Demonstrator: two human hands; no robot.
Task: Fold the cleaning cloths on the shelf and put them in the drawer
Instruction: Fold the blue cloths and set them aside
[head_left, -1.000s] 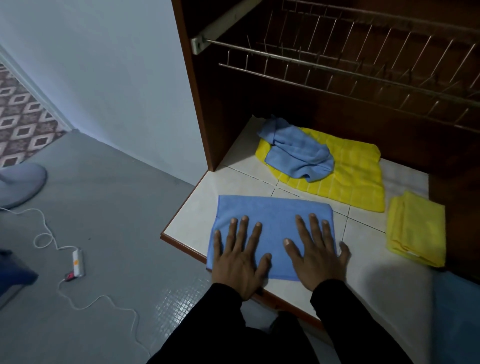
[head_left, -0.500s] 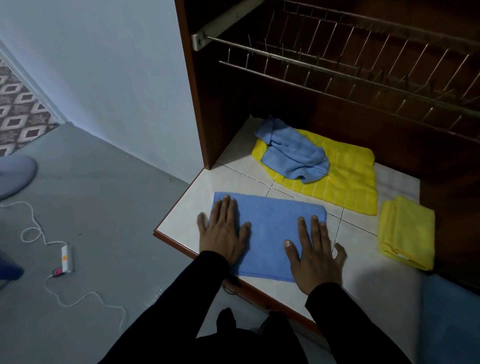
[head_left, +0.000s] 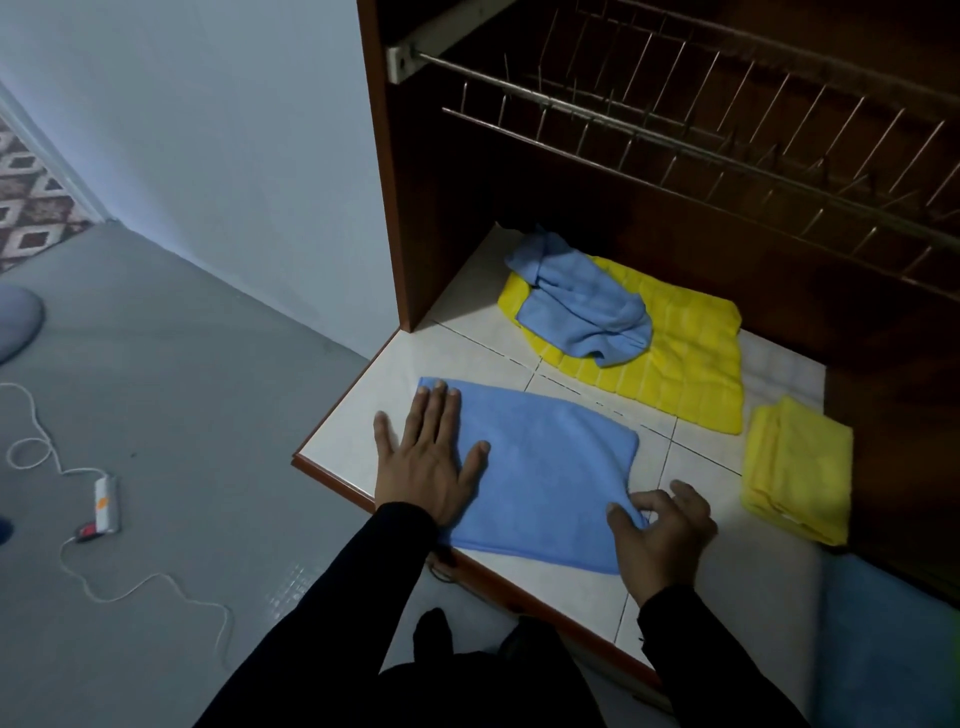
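Observation:
A flat blue cloth (head_left: 540, 467) lies spread near the front edge of the tiled shelf (head_left: 358, 431). My left hand (head_left: 428, 462) presses flat on its left end, fingers straight. My right hand (head_left: 662, 530) pinches the cloth's right edge near the front corner. Further back a crumpled blue cloth (head_left: 582, 306) sits on a spread yellow cloth (head_left: 685, 364). A folded yellow cloth (head_left: 797, 467) lies at the right.
A wire dish rack (head_left: 701, 124) hangs above the shelf inside the brown cabinet (head_left: 395, 197). Something blue (head_left: 883, 649) shows at the lower right. On the grey floor at the left lies a power strip (head_left: 104, 504) with a white cable.
My left hand slid to the cloth's left end. My right hand moved off the cloth's top to its right edge and took hold of it.

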